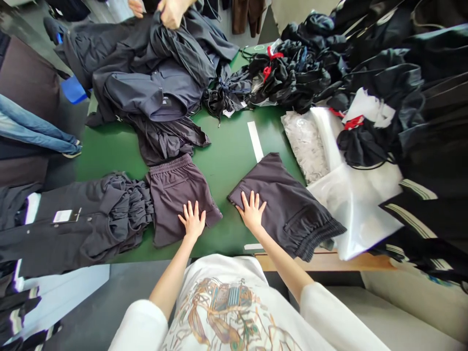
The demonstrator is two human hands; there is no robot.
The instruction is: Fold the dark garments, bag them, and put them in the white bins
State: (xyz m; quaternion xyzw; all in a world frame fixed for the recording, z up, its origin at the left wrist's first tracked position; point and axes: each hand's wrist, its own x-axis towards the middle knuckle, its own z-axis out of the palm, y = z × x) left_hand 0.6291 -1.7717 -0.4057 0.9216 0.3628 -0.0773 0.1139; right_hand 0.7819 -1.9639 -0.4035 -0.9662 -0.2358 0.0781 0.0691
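My left hand (pixel 192 220) lies flat, fingers spread, on the lower right edge of a folded dark grey pair of shorts (pixel 175 192) with an elastic waistband. My right hand (pixel 252 210) presses flat on the near corner of a second folded dark grey garment (pixel 288 204) with a ribbed cuff. Both garments rest on the green table (pixel 226 161). Neither hand grips anything.
A bunched dark garment with a white tag (pixel 66 217) lies at left. Clear plastic bags (pixel 351 195) sit right of the folded garment. Piles of black clothing (pixel 292 73) cover the far and right side. Another person's hands (pixel 170 12) hold dark fabric at the far edge.
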